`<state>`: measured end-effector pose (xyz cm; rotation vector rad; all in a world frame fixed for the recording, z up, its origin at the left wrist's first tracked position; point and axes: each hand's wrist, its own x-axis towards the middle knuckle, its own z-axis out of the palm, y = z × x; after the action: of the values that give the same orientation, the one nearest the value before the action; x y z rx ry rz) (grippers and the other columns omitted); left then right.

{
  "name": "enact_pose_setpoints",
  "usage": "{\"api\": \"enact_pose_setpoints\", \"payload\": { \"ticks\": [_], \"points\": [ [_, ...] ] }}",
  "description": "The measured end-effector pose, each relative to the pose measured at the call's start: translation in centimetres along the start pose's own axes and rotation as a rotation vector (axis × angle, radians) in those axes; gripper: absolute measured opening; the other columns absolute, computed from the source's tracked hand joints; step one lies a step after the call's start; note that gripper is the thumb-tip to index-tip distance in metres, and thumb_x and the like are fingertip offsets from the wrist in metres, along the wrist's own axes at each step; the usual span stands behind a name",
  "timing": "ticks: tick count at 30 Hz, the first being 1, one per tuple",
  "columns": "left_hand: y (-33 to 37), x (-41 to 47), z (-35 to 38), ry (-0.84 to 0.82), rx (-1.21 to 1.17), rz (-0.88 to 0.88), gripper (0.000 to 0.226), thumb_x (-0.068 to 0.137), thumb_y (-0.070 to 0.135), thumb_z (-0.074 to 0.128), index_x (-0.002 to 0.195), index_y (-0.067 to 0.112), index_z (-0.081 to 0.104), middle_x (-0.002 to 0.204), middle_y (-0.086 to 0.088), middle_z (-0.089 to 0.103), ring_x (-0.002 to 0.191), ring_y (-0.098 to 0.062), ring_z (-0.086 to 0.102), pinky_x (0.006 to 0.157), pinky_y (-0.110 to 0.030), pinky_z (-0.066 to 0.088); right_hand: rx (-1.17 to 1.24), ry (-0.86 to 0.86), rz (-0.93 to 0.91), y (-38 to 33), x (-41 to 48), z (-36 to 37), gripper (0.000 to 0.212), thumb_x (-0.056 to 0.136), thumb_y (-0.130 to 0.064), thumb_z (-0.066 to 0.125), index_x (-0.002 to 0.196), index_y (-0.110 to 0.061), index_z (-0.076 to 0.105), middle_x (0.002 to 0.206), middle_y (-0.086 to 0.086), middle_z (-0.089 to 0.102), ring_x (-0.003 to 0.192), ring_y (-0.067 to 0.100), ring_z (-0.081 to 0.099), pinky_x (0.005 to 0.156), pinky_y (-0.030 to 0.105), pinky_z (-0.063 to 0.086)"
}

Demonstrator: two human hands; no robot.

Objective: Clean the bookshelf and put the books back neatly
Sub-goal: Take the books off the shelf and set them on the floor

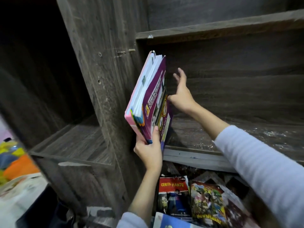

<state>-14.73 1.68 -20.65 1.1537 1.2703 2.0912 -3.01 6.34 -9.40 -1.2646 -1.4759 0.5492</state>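
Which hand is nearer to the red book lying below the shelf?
Left. The left hand grips the bottom of the stack, just above the red book. The right hand is higher up, open beside the stack, inside the shelf.

We face a bookshelf (238,89) of dark grey-brown board with a wood-grain finish, which fills nearly the whole view. A broad upright panel (105,79) divides it. To our left a deep compartment (32,63) lies in heavy shadow, and its bottom board (74,142) is scuffed and chipped pale at the front edge. To our right an upper shelf board (213,28) runs across. Below it, a lower shelf board (255,134) carries pale specks, and its front edge (197,159) is light grey. Small holes and a peg (131,50) mark the upright. The light is dim. At far left we make out blurred yellow, orange and blue shapes (14,158), with something pale (19,191) beneath them.
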Motion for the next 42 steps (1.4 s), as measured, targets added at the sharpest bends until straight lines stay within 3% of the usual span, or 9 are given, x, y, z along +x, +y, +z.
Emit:
{"api": "enact_pose_setpoints", "payload": {
  "ticks": [3,5,7,10,20,26,32,37,42],
  "points": [
    [-0.8,-0.7,-1.6,-0.046,-0.033,-0.002,0.026,0.074,0.011,0.079,0.095,-0.001,0.070,0.078,0.019,0.065,0.073,0.014,0.062,0.070,-0.006,0.045,0.028,-0.084,0.097,0.1,0.2,0.5,0.104,0.080,-0.002,0.069,0.150,-0.021,-0.006,0.156,0.001,0.016,0.141,0.019,0.025,0.111,0.037,0.032],
    [-1.2,-1.1,-2.6,-0.096,-0.042,-0.002,0.022,0.073,0.011,0.079,0.093,0.007,0.071,0.079,0.027,0.065,0.076,0.014,0.062,0.073,-0.008,0.046,0.101,-0.127,0.121,-0.5,0.0,0.6,0.086,0.082,0.005,0.062,0.149,-0.019,0.013,0.136,-0.004,0.039,0.130,0.014,0.037,0.098,0.024,0.038],
    [-1.1,-1.3,-3.5,-0.139,-0.045,0.003,0.024,0.073,0.014,0.080,0.094,0.020,0.069,0.078,0.029,0.067,0.081,0.011,0.064,0.079,-0.012,0.049,0.149,-0.153,0.159,-1.1,-0.3,0.8,0.053,0.083,0.014,0.048,0.127,-0.015,0.044,0.107,-0.004,0.056,0.121,0.023,0.051,0.093,0.030,0.045],
    [-0.8,-1.7,-4.7,-0.181,-0.070,-0.013,0.024,0.071,0.026,0.078,0.092,0.028,0.068,0.084,0.025,0.070,0.086,0.001,0.067,0.084,-0.023,0.051,0.213,-0.077,0.179,-1.1,-1.5,0.8,0.031,0.086,0.009,0.050,0.092,-0.020,0.056,0.090,-0.001,0.063,0.106,0.027,0.062,0.096,0.044,0.048],
    [3.2,-6.7,-6.7,-0.655,-0.150,-0.074,0.031,0.070,-0.003,0.076,0.081,0.024,0.067,0.074,0.023,0.070,0.075,0.005,0.066,0.071,-0.011,0.050,0.311,0.462,0.214,1.4,-13.5,-6.9,0.034,0.081,0.011,0.040,0.080,-0.016,0.060,0.082,-0.003,0.068,0.082,0.015,0.064,0.073,0.029,0.054],
    [1.0,-13.8,-5.7,-1.086,-0.055,-0.250,0.037,0.069,-0.003,0.077,0.091,0.024,0.066,0.082,0.024,0.071,0.081,0.003,0.067,0.073,-0.013,0.052,0.174,0.731,0.482,8.5,-25.1,-12.0,0.026,0.057,0.002,0.036,0.058,-0.022,0.046,0.041,-0.017,0.048,0.053,0.009,0.042,0.052,0.022,0.030],
    [-3.3,-21.8,-4.8,-1.343,0.122,-0.582,0.038,0.073,0.000,0.076,0.094,0.028,0.063,0.081,0.022,0.071,0.077,0.006,0.066,0.075,-0.019,0.054,-0.030,0.806,0.796,16.3,-34.3,-14.5,0.014,0.063,-0.005,0.045,0.069,-0.016,0.052,0.064,0.000,0.054,0.072,0.026,0.051,0.064,0.030,0.036],
    [-6.9,-26.3,-3.4,-1.335,0.329,-0.899,0.033,0.078,0.009,0.075,0.102,0.020,0.057,0.101,0.003,0.064,0.084,-0.014,0.063,0.071,-0.027,0.052,-0.228,0.655,1.145,22.7,-36.4,-15.7,0.055,0.072,-0.013,0.053,0.127,-0.018,0.053,0.117,0.017,0.060,0.110,0.039,0.052,0.092,0.037,0.038],
    [-10.4,-30.1,-3.5,-1.206,0.439,-1.200,0.029,0.084,0.007,0.068,0.111,0.003,0.059,0.097,-0.006,0.065,0.083,-0.023,0.061,0.068,-0.032,0.050,-0.372,0.403,1.242,27.5,-36.4,-15.6,0.051,0.067,-0.018,0.051,0.116,-0.011,0.057,0.108,0.021,0.065,0.102,0.039,0.059,0.092,0.042,0.048]
  ]
}}
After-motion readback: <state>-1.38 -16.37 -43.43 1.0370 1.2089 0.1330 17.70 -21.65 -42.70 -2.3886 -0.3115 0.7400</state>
